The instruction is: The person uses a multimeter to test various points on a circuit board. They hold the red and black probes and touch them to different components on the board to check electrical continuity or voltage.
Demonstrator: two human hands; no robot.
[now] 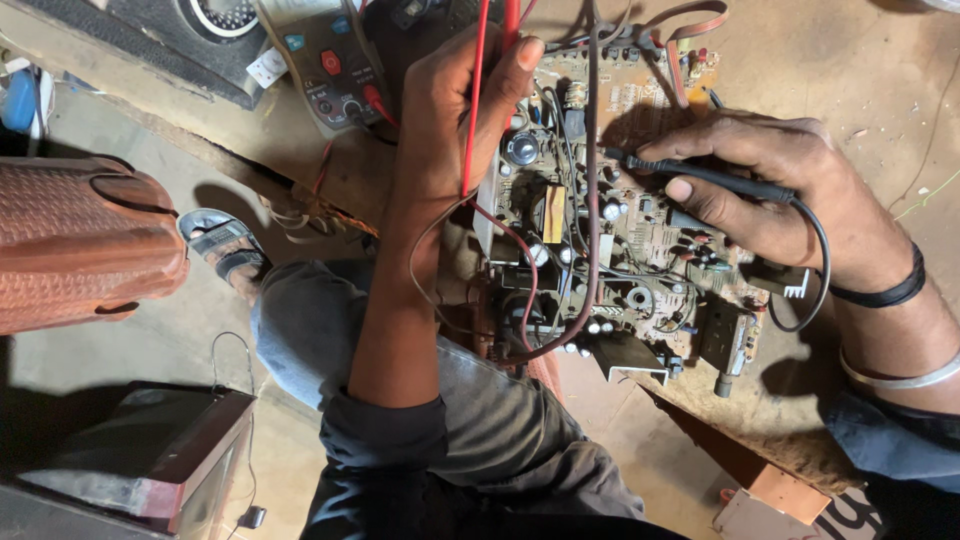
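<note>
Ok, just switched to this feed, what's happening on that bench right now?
A person is probing a crowded brown circuit board lying on a worn wooden bench. The left hand grips a thin red test probe over the board's upper edge; the right hand presses a slim black test probe onto components mid-board. A grey handheld multimeter with a red button lies behind the left hand.
</note>
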